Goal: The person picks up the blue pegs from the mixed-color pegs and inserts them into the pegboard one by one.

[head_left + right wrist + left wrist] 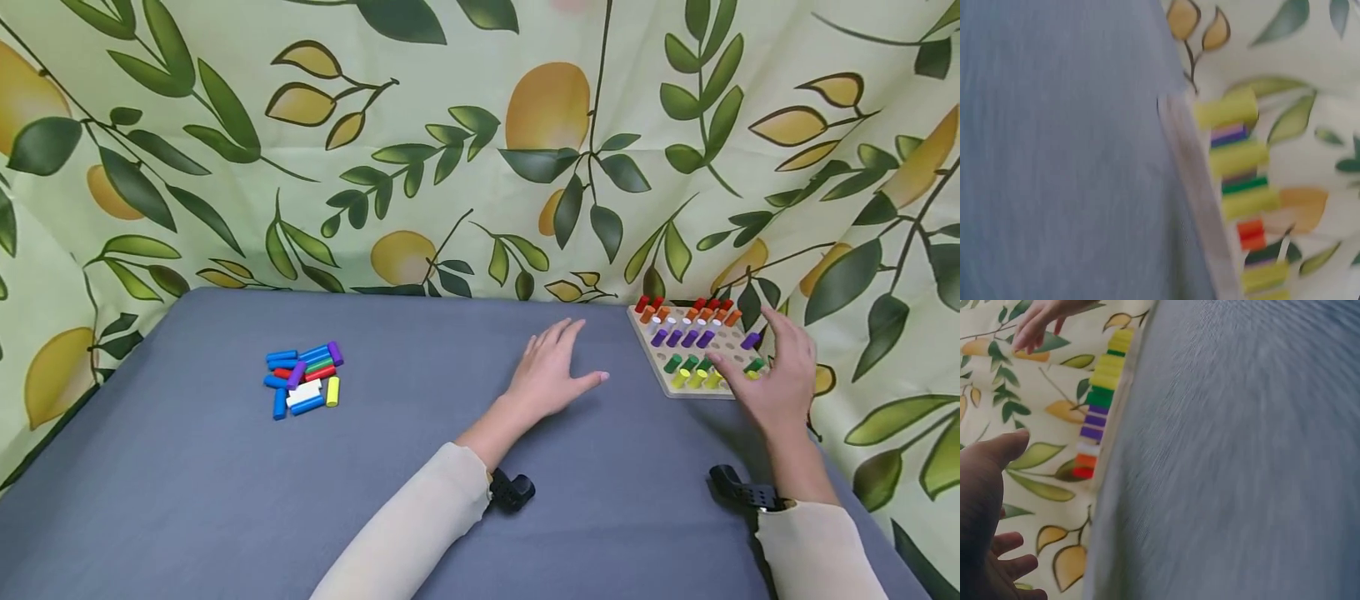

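Note:
A wooden pegboard [656, 354] lies at the back right of the table, with rows of red, orange, white, purple, green and yellow pegs upright in its holes. Some holes toward the right side are bare. Over the board's right edge hovers my right hand [783, 383], thumb and fingers spread apart, holding nothing; it partly covers the near right pegs. My left hand [543, 379] is above the table left of the board, fingers extended and thumb pointing toward the board, with nothing in it. In the left wrist view, its thumb and fingertips [1013, 565] appear at lower left.
A loose pile of pegs [303, 390], blue, purple, red, green, white and yellow, lies on the left part of the grey table [187, 467]. A leaf-and-fruit patterned cloth [450, 75] hangs behind the table and along its sides.

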Tool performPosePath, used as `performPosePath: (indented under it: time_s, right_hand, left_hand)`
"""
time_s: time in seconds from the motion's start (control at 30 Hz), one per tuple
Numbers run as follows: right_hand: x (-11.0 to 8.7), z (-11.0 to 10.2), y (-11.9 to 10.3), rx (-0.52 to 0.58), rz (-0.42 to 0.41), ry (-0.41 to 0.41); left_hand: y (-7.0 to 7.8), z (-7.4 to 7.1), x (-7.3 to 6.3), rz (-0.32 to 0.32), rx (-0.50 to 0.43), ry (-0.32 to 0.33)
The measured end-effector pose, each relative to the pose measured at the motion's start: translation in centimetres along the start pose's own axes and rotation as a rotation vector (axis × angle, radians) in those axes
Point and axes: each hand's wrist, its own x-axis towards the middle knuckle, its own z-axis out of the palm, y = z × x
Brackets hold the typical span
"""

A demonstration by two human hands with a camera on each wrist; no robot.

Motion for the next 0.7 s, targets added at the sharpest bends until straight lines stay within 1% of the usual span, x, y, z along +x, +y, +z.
performPosePath:
  time_s: [0.07, 0.1, 0.27, 0.3, 0.33, 0.4, 0.53, 0.63, 0.7]
  right_hand:
    - [-0.5, -0.5, 0.9, -0.014, 0.04, 0.021]
    - [-0.7, -0.7, 1.2, -0.013, 0.066, 0.034]
    - [-2.0, -1.2, 2.7, 0.043, 0.242, 0.127]
    - [-2.2, -1.3, 3.0, 0.065, 0.279, 0.146]
    - [-2.4, -1.3, 3.3, 0.083, 0.311, 0.159]
    - [-2.6, -1.5, 3.8, 0.098, 0.368, 0.168]
    - [-3.0, -1.5, 5.1, 0.106, 0.465, 0.136]
    - [-3.0, -1.5, 5.7, 0.08, 0.54, 0.084]
    - [-2.9, -1.5, 5.9, 0.051, 0.59, 0.035]
  left_hand:
    - [0.5, 0.8, 0.2, -0.014, -0.027, -0.014]
    - [0.7, 1.2, 0.3, -0.027, -0.067, -0.025]
    - [1.9, 2.7, 0.9, -0.117, -0.373, -0.07]
    - [2.1, 3.0, 1.0, -0.132, -0.42, -0.072]
    - [2.3, 3.3, 1.1, -0.143, -0.446, -0.073]
    - [2.6, 3.8, 1.4, -0.153, -0.469, -0.076]
    - [3.3, 5.2, 1.9, -0.151, -0.44, -0.085]
    - [3.6, 6.0, 2.4, -0.127, -0.378, -0.093]
    - [3.7, 6.5, 2.7, -0.107, -0.347, -0.09]
